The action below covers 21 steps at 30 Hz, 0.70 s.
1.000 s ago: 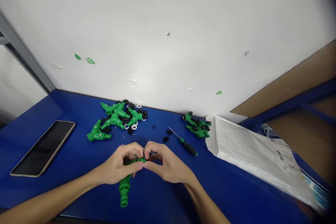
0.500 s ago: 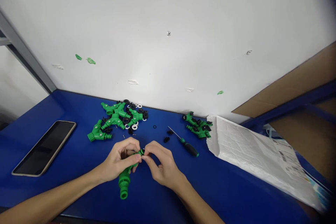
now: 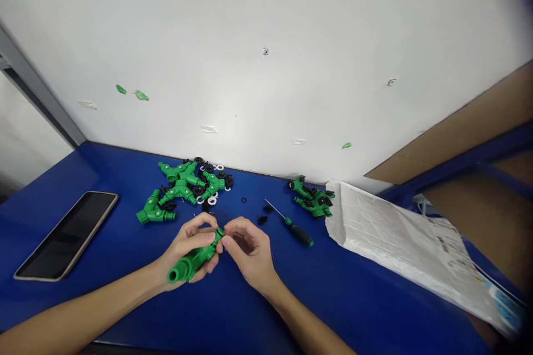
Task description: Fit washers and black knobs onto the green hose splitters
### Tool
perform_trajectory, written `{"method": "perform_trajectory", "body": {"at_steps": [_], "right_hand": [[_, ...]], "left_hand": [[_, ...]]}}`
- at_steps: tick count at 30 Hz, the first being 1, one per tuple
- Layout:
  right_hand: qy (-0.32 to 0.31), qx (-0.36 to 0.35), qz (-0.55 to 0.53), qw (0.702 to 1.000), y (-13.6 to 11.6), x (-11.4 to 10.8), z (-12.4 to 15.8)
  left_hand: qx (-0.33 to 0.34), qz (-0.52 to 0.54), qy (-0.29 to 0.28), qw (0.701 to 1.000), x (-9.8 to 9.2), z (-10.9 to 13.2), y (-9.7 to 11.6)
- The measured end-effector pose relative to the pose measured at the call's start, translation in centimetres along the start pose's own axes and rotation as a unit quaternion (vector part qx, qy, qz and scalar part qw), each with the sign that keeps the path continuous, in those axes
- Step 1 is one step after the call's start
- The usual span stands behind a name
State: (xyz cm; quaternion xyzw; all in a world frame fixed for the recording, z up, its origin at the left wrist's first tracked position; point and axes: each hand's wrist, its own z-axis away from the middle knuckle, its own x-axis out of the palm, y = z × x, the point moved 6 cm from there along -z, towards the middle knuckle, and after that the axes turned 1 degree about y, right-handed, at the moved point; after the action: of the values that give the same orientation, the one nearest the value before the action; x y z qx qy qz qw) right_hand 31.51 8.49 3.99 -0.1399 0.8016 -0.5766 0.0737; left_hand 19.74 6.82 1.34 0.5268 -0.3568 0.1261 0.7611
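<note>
My left hand (image 3: 189, 249) is closed around a green plastic Y-shaped hose connector (image 3: 195, 262), whose wide socket end points toward the lower left. At the connector's upper end a dark ring shows around the opening. There the thumb and fingers of my right hand (image 3: 247, 252) pinch the rim; whether a small part lies between the fingertips is hidden. Beyond my hands, several like green connectors (image 3: 180, 191) lie in a heap with white washers (image 3: 212, 200) and black knobs.
On the blue table a screwdriver (image 3: 298, 232) lies to the right, near small black pieces (image 3: 262, 220) and a black O-ring (image 3: 244, 199). More green connectors with black parts (image 3: 317, 203) sit beside a white padded mailer (image 3: 395, 238). A phone (image 3: 69, 236) lies at the left. A white wall (image 3: 258, 94) stands behind.
The connector has been turned in my left hand: its wide end has swung up and left. Both hands stay together at its other end, and my right fingers have curled in more.
</note>
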Motion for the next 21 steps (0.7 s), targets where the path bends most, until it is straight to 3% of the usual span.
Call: {"method": "perform_trajectory", "body": {"at_steps": [6,13,16,18,21], "right_hand": [[-0.039,0.035,-0.031,0.998,1.0,-0.2,-0.4],[-0.074,0.096,-0.053,0.991,1.3,0.1,-0.5],[-0.073,0.089,0.063,0.991,0.6,-1.2,-1.2],[-0.034,0.064,0.174,0.982,0.0,-3.3,-2.0],[0.031,0.022,0.332,0.942,-0.6,-6.4,-3.4]], "left_hand": [[-0.052,0.028,0.017,0.998,0.0,-0.1,-0.6],[-0.038,-0.030,0.049,0.998,-0.5,-0.1,-0.5],[-0.014,-0.063,0.091,0.994,-1.0,-0.2,0.1],[-0.008,-0.076,0.112,0.991,-1.3,-0.3,0.3],[-0.008,-0.094,0.119,0.988,-1.5,-0.3,0.5]]}}
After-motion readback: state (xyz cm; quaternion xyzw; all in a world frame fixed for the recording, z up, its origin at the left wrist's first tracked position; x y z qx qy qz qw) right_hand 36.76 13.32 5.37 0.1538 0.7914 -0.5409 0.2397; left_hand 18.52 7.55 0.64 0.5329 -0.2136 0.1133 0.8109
